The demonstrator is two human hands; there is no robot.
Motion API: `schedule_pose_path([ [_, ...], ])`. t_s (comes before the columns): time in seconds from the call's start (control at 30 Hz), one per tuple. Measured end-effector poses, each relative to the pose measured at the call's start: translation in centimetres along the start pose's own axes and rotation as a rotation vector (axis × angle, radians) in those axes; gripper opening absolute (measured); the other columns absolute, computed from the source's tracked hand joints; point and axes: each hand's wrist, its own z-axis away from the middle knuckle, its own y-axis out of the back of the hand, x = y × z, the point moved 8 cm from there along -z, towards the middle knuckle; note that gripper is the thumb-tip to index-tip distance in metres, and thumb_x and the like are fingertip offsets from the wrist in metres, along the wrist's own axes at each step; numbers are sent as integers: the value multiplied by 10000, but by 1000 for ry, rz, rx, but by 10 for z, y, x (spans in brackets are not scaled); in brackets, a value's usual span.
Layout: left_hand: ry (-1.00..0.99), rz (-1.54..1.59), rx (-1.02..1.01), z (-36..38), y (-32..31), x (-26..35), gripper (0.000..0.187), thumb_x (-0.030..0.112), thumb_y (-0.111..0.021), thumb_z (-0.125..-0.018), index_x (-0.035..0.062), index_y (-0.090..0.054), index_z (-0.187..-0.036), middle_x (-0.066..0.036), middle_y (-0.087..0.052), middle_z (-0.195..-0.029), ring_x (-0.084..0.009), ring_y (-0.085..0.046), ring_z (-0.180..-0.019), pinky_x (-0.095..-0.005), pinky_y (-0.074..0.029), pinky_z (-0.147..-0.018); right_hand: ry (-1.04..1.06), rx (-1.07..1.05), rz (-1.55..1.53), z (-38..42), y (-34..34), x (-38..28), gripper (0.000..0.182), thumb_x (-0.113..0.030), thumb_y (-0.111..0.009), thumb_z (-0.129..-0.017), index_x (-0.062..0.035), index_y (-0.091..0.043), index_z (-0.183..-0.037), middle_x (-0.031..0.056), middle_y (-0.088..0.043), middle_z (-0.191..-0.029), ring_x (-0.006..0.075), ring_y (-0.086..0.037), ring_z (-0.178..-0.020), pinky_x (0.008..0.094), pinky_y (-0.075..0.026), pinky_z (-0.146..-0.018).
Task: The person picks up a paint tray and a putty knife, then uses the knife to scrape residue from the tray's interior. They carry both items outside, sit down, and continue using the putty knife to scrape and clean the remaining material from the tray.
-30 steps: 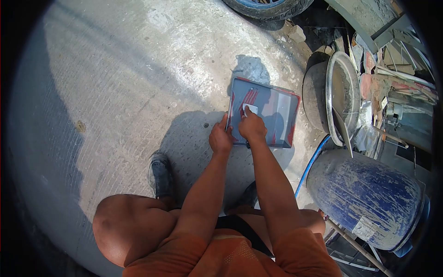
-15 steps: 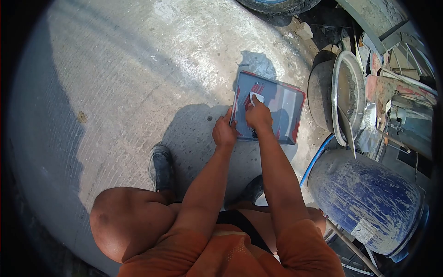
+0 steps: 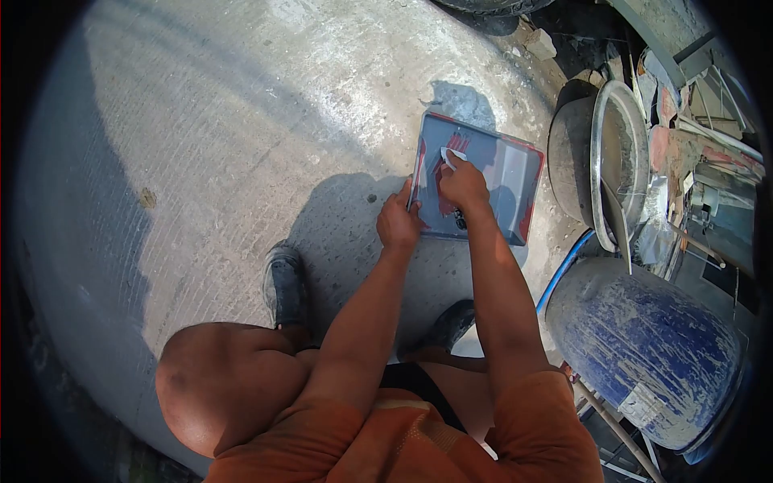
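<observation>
"What has changed at the gray tray [image 3: 517,173]?"

"A person's right hand [image 3: 465,185] has pushed a small white piece [image 3: 456,155] nearer the tray's far edge; seen flat a second ago, it now tilts."

"And the red?"

"Red stripes [image 3: 457,142] ahead of it are shorter, while a broad red patch [image 3: 446,209] now shows beside the hand."

"Anything else?"

"The tyre [image 3: 501,7] has slid up to a sliver at the frame's top."

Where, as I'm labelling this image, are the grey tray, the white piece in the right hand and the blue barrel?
Grey tray [image 3: 507,174], head view: on its bare inside.
White piece [image 3: 457,154], head view: on its exposed part.
Blue barrel [image 3: 651,338], head view: on its scuffed side.
</observation>
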Motion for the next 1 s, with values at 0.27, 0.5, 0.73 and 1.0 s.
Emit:
schedule_pose_path([
  [0.27,-22,10,1,4,5,6,595,177,-756,-903,285,-580,-1461,-164,-688,-1012,-361,-688,-986,-467,-536,-871,-70,53,27,-14,11,-6,526,-318,-505,-1019,-267,-481,-1542,144,-663,-1359,365,-622,-1262,488,-512,-1036],
  [0.5,-11,30,-20,-3,6,1,628,175,-775,-884,296,-574,-1467,-187,-719,-1071,-370,-700,-1011,-460,-544,-896,-47,-16,60,33,-22,-2,526,-340,-508,-1025,-265,-476,-1545,113,-633,-1413,338,-599,-1304,493,-497,-1054],
  [0.73,-19,-29,-34,0,5,3,611,189,-756,-905,302,-565,-1474,-147,-696,-1076,-341,-685,-1045,-459,-541,-909,-83,7,-38,9,-8,0,516,-346,-502,-1026,-271,-489,-1536,128,-626,-1418,350,-594,-1303,496,-491,-1064],
  [1.0,-27,59,31,-3,8,5,614,159,-791,-864,309,-609,-1430,-171,-732,-1100,-360,-705,-1024,-455,-547,-913,-104,106,8,-10,12,-7,535,-341,-504,-1024,-272,-461,-1553,119,-643,-1397,342,-609,-1288,473,-516,-1037],
])
